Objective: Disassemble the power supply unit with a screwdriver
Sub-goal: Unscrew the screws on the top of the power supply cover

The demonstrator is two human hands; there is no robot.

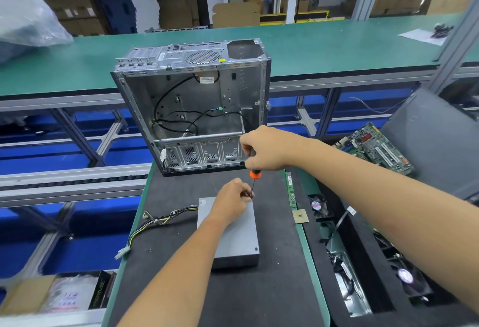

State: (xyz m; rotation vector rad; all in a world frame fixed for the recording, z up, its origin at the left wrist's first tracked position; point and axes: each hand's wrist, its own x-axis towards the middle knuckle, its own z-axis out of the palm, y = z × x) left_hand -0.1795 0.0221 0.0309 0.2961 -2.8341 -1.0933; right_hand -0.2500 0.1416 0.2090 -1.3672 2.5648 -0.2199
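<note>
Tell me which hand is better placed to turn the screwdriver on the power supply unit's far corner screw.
Right. The right hand grips the screwdriver handle from above, while the left hand pinches the shaft, steadying the tip at the power supply unit far corner.

Both bare forearms reach forward from the near edge. The right hand [267,149] is raised farther off, fingers curled round a handle, knuckles to the left. The left hand [232,201] sits lower and nearer, just left of it, fingertips pinched on a thin shaft.
</note>
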